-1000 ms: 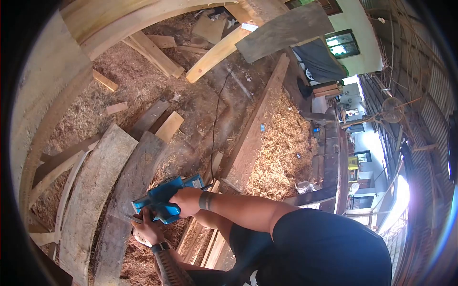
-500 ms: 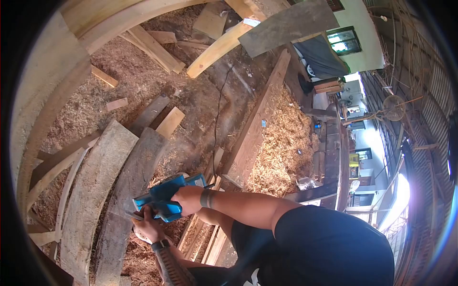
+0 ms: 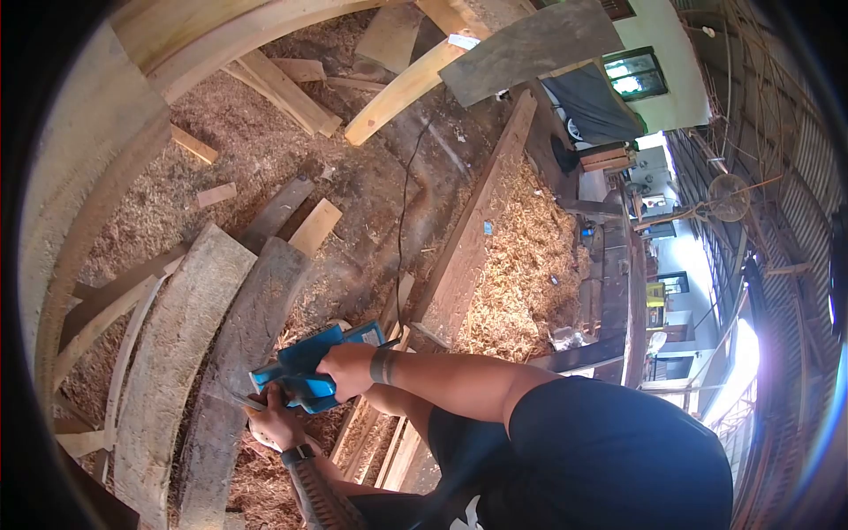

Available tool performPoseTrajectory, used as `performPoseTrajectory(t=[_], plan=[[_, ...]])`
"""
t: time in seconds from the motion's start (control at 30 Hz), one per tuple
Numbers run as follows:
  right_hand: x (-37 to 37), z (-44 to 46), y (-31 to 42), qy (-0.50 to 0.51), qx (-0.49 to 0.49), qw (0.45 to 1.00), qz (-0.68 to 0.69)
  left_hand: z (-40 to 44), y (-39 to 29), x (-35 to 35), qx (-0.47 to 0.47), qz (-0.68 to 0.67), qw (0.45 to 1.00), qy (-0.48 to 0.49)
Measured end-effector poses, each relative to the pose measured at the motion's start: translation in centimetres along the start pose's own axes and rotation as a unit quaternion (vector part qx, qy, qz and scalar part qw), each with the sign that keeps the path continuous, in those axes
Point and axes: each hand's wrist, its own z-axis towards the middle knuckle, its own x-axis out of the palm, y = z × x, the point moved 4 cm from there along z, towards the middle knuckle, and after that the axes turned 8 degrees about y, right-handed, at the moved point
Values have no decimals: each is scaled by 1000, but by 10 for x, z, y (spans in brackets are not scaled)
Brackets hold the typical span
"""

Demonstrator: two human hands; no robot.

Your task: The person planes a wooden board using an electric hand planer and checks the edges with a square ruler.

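My right hand [image 3: 347, 369] is wrapped around a blue power tool [image 3: 318, 358] that looks like an electric planer, with a dark cord at its back. My left hand [image 3: 276, 422], wearing a dark watch, is closed at the tool's front end. From its fingers juts a thin grey metal strip [image 3: 240, 399], whose exact kind I cannot make out. A pale object shows partly beneath that hand. Beside both hands lies a dark curved plank [image 3: 247, 327], with a lighter curved plank [image 3: 181, 322] alongside it.
Wood shavings [image 3: 517, 265] are heaped behind a long beam [image 3: 477, 216]. Loose boards [image 3: 287, 93] lie on the dusty floor, and a black cord [image 3: 404, 221] runs across it. A large curved timber frame [image 3: 97, 168] stands at the left.
The grey strip at my left fingers has turned slightly and now looks thinner. Both hands and the blue tool stay almost in place.
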Motion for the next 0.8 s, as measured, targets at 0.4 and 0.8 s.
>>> performPoseTrajectory(t=[0.4, 0.8], plan=[[-2, 1, 1, 26, 8, 1000, -12, -1, 1, 0, 12, -40, 999, 17], [-4, -1, 2, 18, 9, 999, -27, -6, -6, 4, 2, -49, 999, 17]])
